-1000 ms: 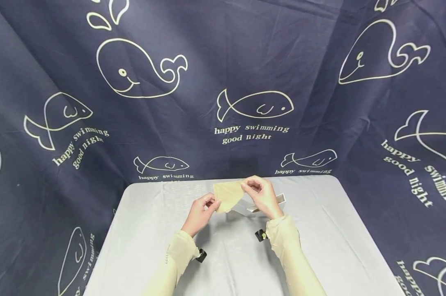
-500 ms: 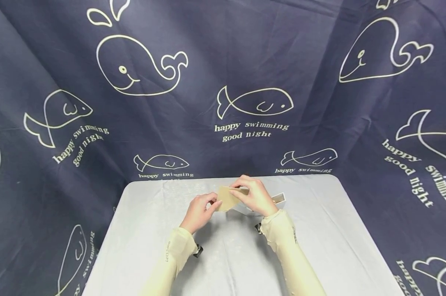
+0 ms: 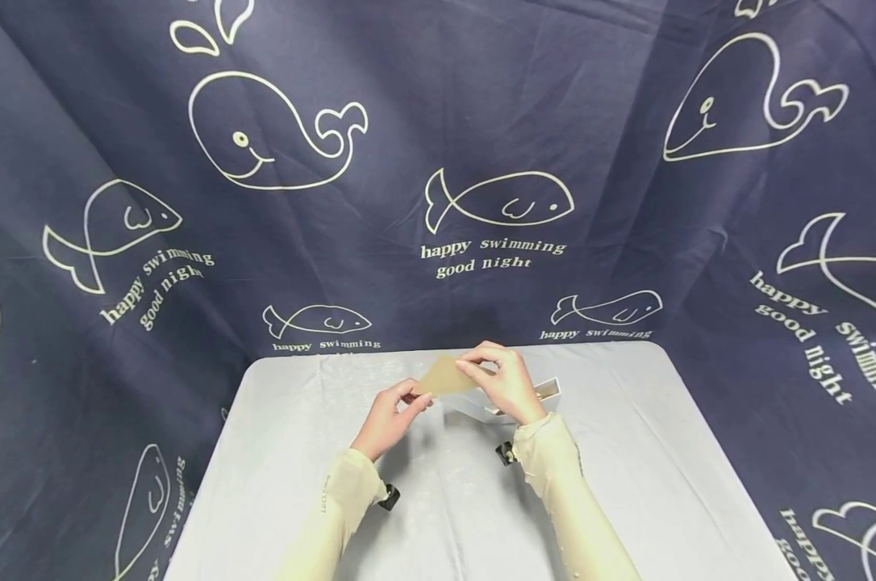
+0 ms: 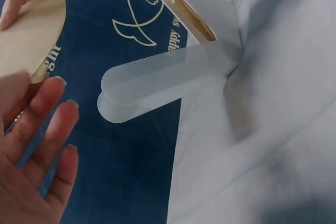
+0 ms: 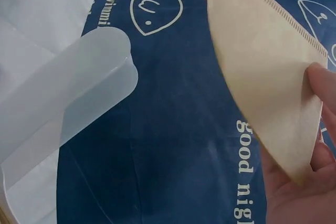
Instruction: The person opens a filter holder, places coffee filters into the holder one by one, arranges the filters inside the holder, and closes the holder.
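Note:
A tan paper coffee filter (image 3: 441,378) with a crimped seam is held in the air between both hands. My left hand (image 3: 389,420) pinches its left end between thumb and fingers; in the left wrist view that hand's other fingers (image 4: 63,145) spread loosely. At the opposite end my right hand (image 3: 509,383) pinches the filter, its thumb (image 5: 323,85) flat on the paper in the right wrist view. Behind and partly hidden by my right hand, a white box (image 4: 210,6) holds more tan filters. From the box extends a translucent rounded plastic flap (image 4: 152,80).
A pale grey cloth (image 3: 438,516) covers the table. Dark blue curtains (image 3: 481,298) with whale and fish drawings stand close behind and on both sides. Small black devices sit at both cream sleeve cuffs (image 3: 354,476).
My right hand has shifted slightly left, drawing its end of the filter closer to my left hand. The filter has changed its tilt. The box stays put.

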`<action>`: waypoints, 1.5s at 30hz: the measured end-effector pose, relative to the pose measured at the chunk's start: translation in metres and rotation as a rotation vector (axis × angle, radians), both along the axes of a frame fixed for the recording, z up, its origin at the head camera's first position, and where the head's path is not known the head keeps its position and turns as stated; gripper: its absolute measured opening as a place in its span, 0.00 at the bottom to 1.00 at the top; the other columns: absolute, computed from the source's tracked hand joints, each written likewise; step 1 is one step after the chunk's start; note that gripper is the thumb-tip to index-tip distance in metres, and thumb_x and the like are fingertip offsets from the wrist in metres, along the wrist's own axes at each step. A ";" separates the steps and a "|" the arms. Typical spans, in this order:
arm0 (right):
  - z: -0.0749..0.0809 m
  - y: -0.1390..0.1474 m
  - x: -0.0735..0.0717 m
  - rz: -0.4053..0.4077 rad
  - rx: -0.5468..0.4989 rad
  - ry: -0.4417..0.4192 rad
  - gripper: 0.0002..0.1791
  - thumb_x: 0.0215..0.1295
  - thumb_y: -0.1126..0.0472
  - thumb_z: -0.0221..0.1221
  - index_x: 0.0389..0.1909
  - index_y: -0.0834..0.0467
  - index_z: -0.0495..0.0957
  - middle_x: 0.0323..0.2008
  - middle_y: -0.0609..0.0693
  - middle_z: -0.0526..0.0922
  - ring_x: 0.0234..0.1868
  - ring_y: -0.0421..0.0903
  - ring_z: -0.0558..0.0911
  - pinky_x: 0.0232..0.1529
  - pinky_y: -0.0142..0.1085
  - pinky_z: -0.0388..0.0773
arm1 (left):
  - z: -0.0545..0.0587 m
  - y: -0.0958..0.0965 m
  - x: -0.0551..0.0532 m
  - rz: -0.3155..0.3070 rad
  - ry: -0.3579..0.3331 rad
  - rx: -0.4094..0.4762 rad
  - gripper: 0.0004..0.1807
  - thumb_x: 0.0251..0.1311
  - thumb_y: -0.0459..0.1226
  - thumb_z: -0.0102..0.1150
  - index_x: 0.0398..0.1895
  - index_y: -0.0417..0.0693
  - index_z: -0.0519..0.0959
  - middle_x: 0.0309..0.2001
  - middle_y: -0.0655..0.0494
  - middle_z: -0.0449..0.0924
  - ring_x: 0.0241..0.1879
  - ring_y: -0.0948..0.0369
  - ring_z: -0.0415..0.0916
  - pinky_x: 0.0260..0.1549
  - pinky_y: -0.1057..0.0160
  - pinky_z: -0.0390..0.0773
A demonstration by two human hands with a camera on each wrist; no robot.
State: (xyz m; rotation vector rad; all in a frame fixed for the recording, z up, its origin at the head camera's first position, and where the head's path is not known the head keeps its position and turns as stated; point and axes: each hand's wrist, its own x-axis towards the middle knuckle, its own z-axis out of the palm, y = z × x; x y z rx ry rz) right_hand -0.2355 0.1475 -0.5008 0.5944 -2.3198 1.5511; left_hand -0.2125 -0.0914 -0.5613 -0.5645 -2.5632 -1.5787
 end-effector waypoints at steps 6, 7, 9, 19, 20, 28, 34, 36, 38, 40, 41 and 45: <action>-0.003 0.002 -0.001 0.009 -0.001 -0.021 0.02 0.65 0.59 0.71 0.36 0.51 0.90 0.35 0.45 0.89 0.40 0.41 0.85 0.48 0.40 0.82 | 0.003 0.000 -0.001 0.026 0.058 -0.038 0.07 0.72 0.44 0.62 0.35 0.57 0.85 0.33 0.68 0.86 0.36 0.69 0.79 0.39 0.64 0.79; -0.003 0.002 -0.001 0.013 0.006 -0.018 0.02 0.65 0.59 0.71 0.37 0.51 0.90 0.35 0.45 0.89 0.40 0.41 0.85 0.49 0.43 0.83 | 0.003 -0.001 -0.001 0.030 0.066 -0.051 0.07 0.72 0.44 0.62 0.34 0.57 0.85 0.33 0.68 0.85 0.35 0.69 0.79 0.39 0.62 0.79; -0.002 0.003 -0.001 0.020 0.029 -0.014 0.04 0.64 0.60 0.72 0.39 0.51 0.90 0.36 0.45 0.89 0.40 0.41 0.85 0.50 0.44 0.83 | 0.004 -0.001 -0.001 0.028 0.093 -0.092 0.07 0.72 0.43 0.62 0.34 0.56 0.84 0.32 0.69 0.85 0.35 0.69 0.79 0.38 0.60 0.80; -0.007 0.003 -0.004 0.118 0.087 -0.047 0.08 0.62 0.60 0.73 0.41 0.48 0.89 0.38 0.41 0.89 0.43 0.40 0.84 0.52 0.40 0.81 | 0.008 -0.001 -0.002 0.012 0.325 -0.330 0.06 0.70 0.41 0.64 0.32 0.58 0.82 0.31 0.67 0.85 0.30 0.70 0.76 0.41 0.58 0.77; -0.008 0.002 -0.004 0.120 0.093 -0.048 0.07 0.62 0.61 0.73 0.40 0.48 0.89 0.38 0.41 0.89 0.43 0.40 0.84 0.52 0.40 0.81 | 0.008 -0.001 -0.002 0.009 0.323 -0.333 0.06 0.70 0.42 0.63 0.32 0.57 0.82 0.31 0.66 0.85 0.30 0.70 0.76 0.42 0.57 0.78; -0.011 -0.004 -0.001 0.086 -0.009 -0.072 0.02 0.64 0.61 0.71 0.37 0.51 0.90 0.36 0.45 0.89 0.40 0.37 0.84 0.51 0.33 0.80 | -0.004 -0.001 0.000 0.026 0.064 -0.055 0.03 0.68 0.41 0.67 0.42 0.57 0.84 0.38 0.65 0.85 0.39 0.67 0.80 0.44 0.61 0.81; -0.008 -0.009 0.002 0.077 -0.144 -0.056 0.03 0.64 0.66 0.70 0.38 0.59 0.89 0.36 0.54 0.89 0.37 0.36 0.83 0.45 0.28 0.78 | -0.010 0.005 -0.002 0.011 0.082 0.105 0.03 0.68 0.39 0.67 0.41 0.52 0.86 0.42 0.59 0.85 0.42 0.63 0.81 0.47 0.59 0.81; -0.009 -0.011 0.003 0.077 -0.160 -0.059 0.04 0.64 0.68 0.69 0.38 0.60 0.88 0.35 0.55 0.88 0.36 0.35 0.82 0.44 0.27 0.77 | -0.010 0.007 -0.003 0.028 0.102 0.119 0.03 0.68 0.40 0.67 0.37 0.53 0.86 0.40 0.59 0.84 0.41 0.64 0.80 0.45 0.60 0.80; -0.009 -0.012 0.003 0.082 -0.166 -0.066 0.04 0.64 0.69 0.69 0.39 0.61 0.88 0.36 0.55 0.88 0.36 0.34 0.82 0.44 0.27 0.77 | -0.009 0.009 -0.002 0.049 0.119 0.124 0.05 0.68 0.40 0.67 0.34 0.54 0.86 0.38 0.59 0.84 0.39 0.65 0.79 0.44 0.61 0.79; -0.009 -0.012 0.003 0.086 -0.166 -0.070 0.05 0.64 0.69 0.69 0.39 0.61 0.88 0.36 0.56 0.88 0.36 0.35 0.82 0.45 0.27 0.77 | -0.008 0.009 -0.002 0.063 0.128 0.114 0.06 0.69 0.40 0.66 0.32 0.54 0.86 0.36 0.60 0.84 0.39 0.66 0.78 0.44 0.62 0.78; -0.009 -0.011 0.003 0.088 -0.166 -0.068 0.05 0.64 0.70 0.69 0.40 0.62 0.88 0.36 0.57 0.88 0.37 0.36 0.82 0.46 0.28 0.77 | -0.007 0.009 -0.002 0.066 0.129 0.105 0.06 0.69 0.40 0.66 0.32 0.53 0.86 0.35 0.61 0.84 0.39 0.66 0.78 0.44 0.64 0.78; -0.007 -0.008 0.003 0.089 -0.134 -0.049 0.07 0.63 0.68 0.70 0.42 0.61 0.88 0.39 0.56 0.88 0.41 0.41 0.83 0.50 0.30 0.77 | -0.004 0.008 -0.002 0.069 0.133 0.049 0.06 0.70 0.41 0.65 0.33 0.53 0.85 0.35 0.63 0.83 0.39 0.66 0.79 0.44 0.65 0.78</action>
